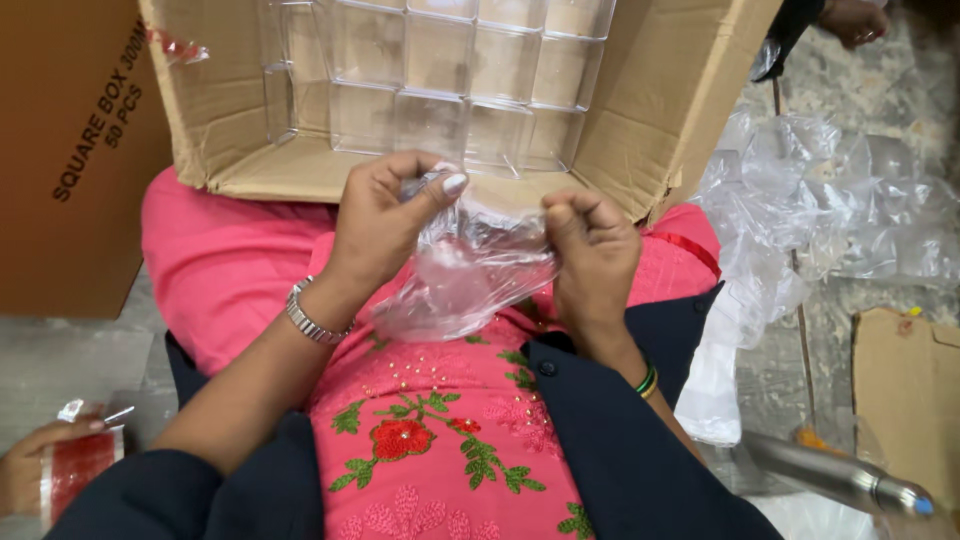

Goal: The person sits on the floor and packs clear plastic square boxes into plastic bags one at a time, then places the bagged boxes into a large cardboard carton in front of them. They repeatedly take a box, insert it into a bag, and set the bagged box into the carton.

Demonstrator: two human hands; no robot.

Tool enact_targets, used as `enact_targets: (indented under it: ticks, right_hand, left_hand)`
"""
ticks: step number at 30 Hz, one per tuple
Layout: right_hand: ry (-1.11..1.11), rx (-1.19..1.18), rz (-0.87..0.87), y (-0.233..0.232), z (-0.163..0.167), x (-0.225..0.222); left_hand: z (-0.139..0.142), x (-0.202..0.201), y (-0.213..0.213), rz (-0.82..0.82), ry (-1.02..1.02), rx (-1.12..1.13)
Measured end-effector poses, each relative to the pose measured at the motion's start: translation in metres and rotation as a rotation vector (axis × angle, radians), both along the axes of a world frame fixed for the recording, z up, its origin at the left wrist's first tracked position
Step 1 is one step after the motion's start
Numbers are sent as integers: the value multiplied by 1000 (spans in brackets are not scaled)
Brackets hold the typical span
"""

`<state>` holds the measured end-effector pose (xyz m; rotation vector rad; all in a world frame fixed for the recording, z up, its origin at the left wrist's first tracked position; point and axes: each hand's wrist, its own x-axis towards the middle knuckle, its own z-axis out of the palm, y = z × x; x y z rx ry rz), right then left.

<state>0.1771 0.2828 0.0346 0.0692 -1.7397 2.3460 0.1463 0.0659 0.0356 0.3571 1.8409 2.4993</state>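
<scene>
The left hand (385,215) and the right hand (592,250) both pinch a clear plastic bag (462,272), stretched between them over the lap. Just beyond the hands an open cardboard box (650,120) holds clear square containers (450,80); crumpled plastic wrap (830,200) lies to the right.

The plastic bag (465,275) at centre frame is thin, clear film, glossy and crinkled. The cardboard box (640,110) above it is matt brown, holding clear, shiny plastic containers (440,60). The wristwatch (306,318) band looks metallic. The flask (840,478) at lower right has a brushed metal sheen.
</scene>
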Motion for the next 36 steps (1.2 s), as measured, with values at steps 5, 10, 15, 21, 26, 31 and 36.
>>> enact_targets:
  ticks: [5,10,15,21,26,31,36]
  right_hand:
    - [-149,62,62,6,-18,-17]
    - [-56,67,199,11,-41,-32]
    - [-189,-141,241,15,-53,-50]
    - [-140,-574,432,28,-37,-75]
    - [-259,-731,637,27,-2,-106]
    - [-290,-213,277,51,21,-159]
    - [-73,913,-176,31,-63,-235]
  left_hand:
    - [-17,-14,-2,-68,-51,122]
    - [-42,-36,5,-21,-134,59]
    - [-51,-65,-3,39,-82,79]
    - [-46,-82,13,-56,-236,-14]
    - [-39,-121,-11,-109,-525,482]
    - [-62,-165,-16,-284,-412,66]
    - [-105,-198,26,217,-351,-713]
